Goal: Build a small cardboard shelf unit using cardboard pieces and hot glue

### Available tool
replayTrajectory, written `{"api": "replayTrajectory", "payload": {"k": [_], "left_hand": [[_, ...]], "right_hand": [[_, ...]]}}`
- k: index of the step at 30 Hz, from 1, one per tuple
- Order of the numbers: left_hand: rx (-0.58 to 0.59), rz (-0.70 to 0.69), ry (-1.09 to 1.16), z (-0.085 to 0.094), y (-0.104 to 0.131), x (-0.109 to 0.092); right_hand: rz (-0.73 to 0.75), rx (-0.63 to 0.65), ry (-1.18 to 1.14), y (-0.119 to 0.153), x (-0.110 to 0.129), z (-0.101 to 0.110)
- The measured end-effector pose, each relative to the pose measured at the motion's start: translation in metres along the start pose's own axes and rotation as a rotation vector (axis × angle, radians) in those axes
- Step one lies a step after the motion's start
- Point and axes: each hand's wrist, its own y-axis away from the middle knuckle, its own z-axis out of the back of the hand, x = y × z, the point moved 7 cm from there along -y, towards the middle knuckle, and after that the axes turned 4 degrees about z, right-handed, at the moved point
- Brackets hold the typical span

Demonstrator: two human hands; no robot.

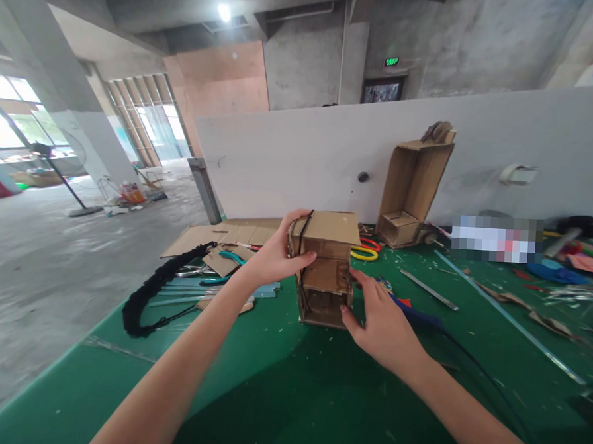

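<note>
A small cardboard box (328, 270) with an open front and a shelf inside stands upright on the green table, with a dark cord running down its left side. My left hand (285, 251) grips its upper left corner, thumb over the front edge and fingers round the back. On the lower right side, my right hand (376, 315) holds the box with thumb at the front edge and fingers along the side wall. Behind and to the right leans a taller cardboard box (412, 182), also open at the front.
Left on the green table (267, 393) lie a black fuzzy strip (140, 300), teal-handled pliers (232, 258), glue sticks (183, 292) and cardboard pieces (246, 231). Yellow and red rings (365, 253), a metal ruler (429, 290) and a long clear strip (510, 317) lie right. A white partition (290, 162) stands behind.
</note>
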Motion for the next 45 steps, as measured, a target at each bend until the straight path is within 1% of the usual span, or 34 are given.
{"api": "replayTrajectory", "payload": {"k": [6, 21, 39, 45], "left_hand": [[-0.021, -0.051, -0.017, 0.0008, -0.0015, -0.0011], [0.006, 0.035, 0.034, -0.0015, -0.0009, -0.0013], [-0.006, -0.001, 0.004, -0.0005, -0.0013, -0.0024], [-0.015, -0.015, 0.004, -0.0004, -0.001, -0.0026]], "right_hand": [[0.016, 0.0, 0.048, 0.0014, 0.0013, -0.0009], [0.024, 0.01, 0.062, 0.0031, 0.0001, -0.004], [0.053, 0.013, 0.012, 0.0041, 0.0004, -0.0074], [0.022, 0.034, -0.004, 0.0043, -0.0012, -0.0061]]}}
